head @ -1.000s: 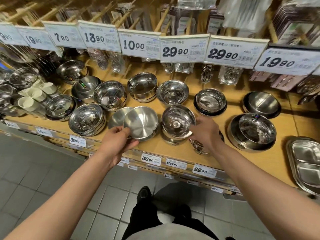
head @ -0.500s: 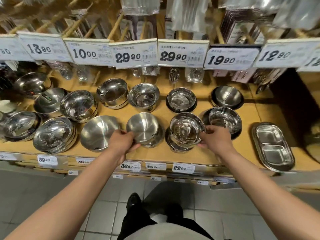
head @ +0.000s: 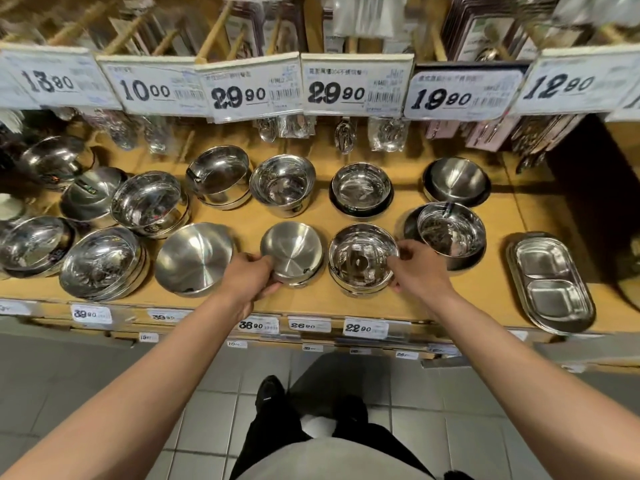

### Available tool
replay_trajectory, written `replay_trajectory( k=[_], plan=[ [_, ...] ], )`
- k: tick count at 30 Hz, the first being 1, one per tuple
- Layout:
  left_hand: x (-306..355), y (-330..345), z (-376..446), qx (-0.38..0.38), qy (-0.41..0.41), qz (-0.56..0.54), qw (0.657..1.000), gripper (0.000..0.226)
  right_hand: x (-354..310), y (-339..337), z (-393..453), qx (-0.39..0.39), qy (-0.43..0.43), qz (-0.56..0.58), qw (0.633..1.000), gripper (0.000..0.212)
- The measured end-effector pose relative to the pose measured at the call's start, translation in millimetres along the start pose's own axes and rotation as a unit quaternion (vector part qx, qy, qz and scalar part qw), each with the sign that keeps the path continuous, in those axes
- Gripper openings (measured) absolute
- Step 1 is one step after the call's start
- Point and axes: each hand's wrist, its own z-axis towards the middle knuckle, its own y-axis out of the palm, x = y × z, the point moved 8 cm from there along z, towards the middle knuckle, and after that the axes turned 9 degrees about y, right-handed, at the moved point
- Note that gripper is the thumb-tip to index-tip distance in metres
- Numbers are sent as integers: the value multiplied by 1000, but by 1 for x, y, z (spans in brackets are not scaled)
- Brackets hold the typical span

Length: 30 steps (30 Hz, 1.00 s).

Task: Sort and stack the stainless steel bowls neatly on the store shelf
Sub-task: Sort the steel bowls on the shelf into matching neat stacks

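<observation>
Wooden store shelf [head: 512,216] under hanging price tags [head: 353,86] carries two rows of stainless bowls. At its front edge the left hand [head: 247,280] curls its fingers [head: 266,259] around a brushed bowl [head: 292,252], while the right hand [head: 417,268] pinches the rim of a mirror-shiny bowl [head: 362,259] just beside it, both bowls sitting atop small stacks.

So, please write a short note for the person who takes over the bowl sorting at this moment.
Left hand: grips the near rim of the matte bowl, which sits on a short stack at the shelf front.
Right hand: pinches the right rim of the shiny bowl, also on a stack.
Done: most bowls sit nested in stacks on the shelf.
Left: seat these two bowls straight; the wide bowl to the left lies tilted, and some left stacks lean.
</observation>
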Motion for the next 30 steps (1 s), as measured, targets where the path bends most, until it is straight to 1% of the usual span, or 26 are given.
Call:
replay_trajectory(
  k=[2, 4, 5, 7, 11, 14, 17, 18, 20, 22, 23, 24, 26, 28, 30],
  plan=[
    [-4, 3, 0, 0, -4, 10, 1000, 6, 3, 8, -1, -39, 13, 11, 999, 29],
    [-7, 6, 1, -1, -8, 10, 1000, 6, 10, 17, -1, -81, 45, 63, 994, 28],
    [-7, 5, 1, 1, -12, 2, 1000, 7, 12, 19, 0, -90, 53, 90, 990, 31],
    [-9, 0, 2, 9, -26, -7, 1000, 16, 14, 22, 2, -93, 55, 128, 986, 37],
    [-5, -14, 3, 23, -25, 15, 999, 23, 13, 30, 4, -96, 61, 167, 979, 43],
    [-2, -20, 2, 36, -18, 34, 999, 30, 9, 40, 3, -111, 61, 166, 978, 40],
    [0, -23, -1, 44, -8, 43, 998, 25, 8, 41, 2, -111, 54, 136, 983, 44],
    [2, -24, -3, 52, 4, 62, 997, 24, 7, 36, 3, -93, 39, 102, 990, 46],
    [14, -30, -10, 80, 67, 166, 981, 27, -3, 21, 6, -31, -21, -7, 999, 42],
    [38, -30, -23, 119, 172, 286, 935, 25, -16, 10, 8, 8, -76, -87, 993, 29],
    [48, -25, -32, 127, 222, 310, 916, 20, -21, 7, 10, 13, -91, -104, 990, 25],
    [56, -18, -40, 120, 259, 310, 907, 15, -24, 5, 13, 15, -99, -115, 988, 24],
    [60, 3, -51, 72, 290, 295, 907, 11, -30, -1, 17, 18, -101, -122, 987, 26],
    [55, 26, -55, 7, 273, 284, 919, 14, -33, -5, 19, 13, -98, -114, 989, 28],
    [46, 44, -53, -37, 235, 252, 938, 12, -35, -7, 18, -2, -91, -90, 992, 31]
  ],
)
